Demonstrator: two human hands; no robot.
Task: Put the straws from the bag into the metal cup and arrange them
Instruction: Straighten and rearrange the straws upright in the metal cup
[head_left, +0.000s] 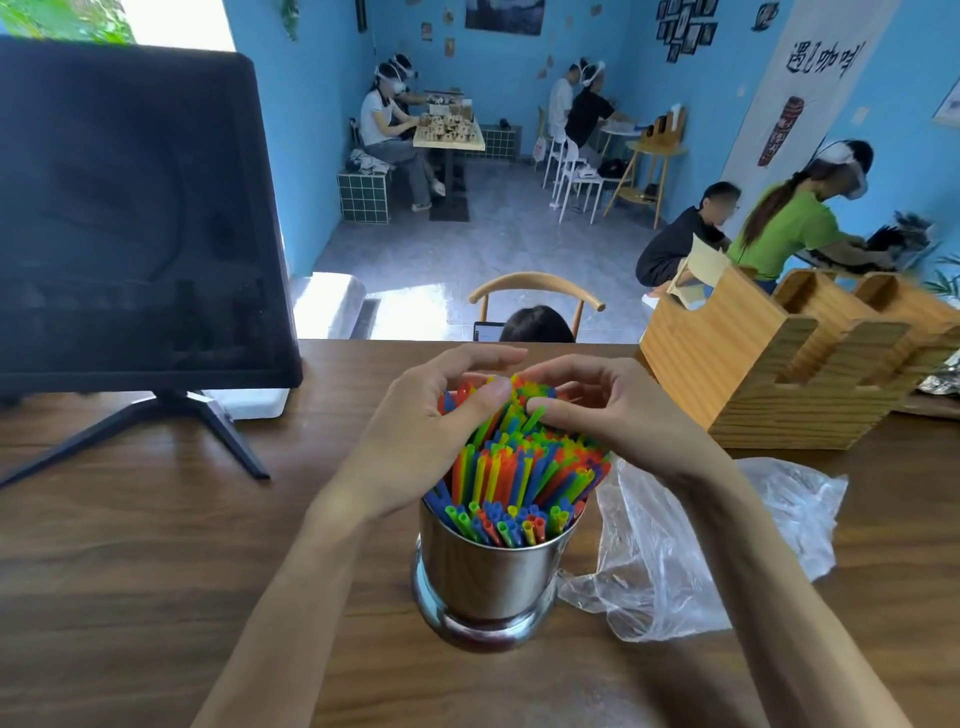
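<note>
Where hands (511, 410) cup them, multicoloured straws (514, 478) splay.

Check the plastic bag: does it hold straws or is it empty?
Empty, as far as visible: the plastic bag lies crumpled and flat on the table beside the metal cup, with no straws showing through it.

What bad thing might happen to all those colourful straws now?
The shiny metal cup is crammed and the colourful plastic straws lean away, so pressing from the left hand and right hand might tip it. Loose straws might spill onto the brown wooden table.
</note>
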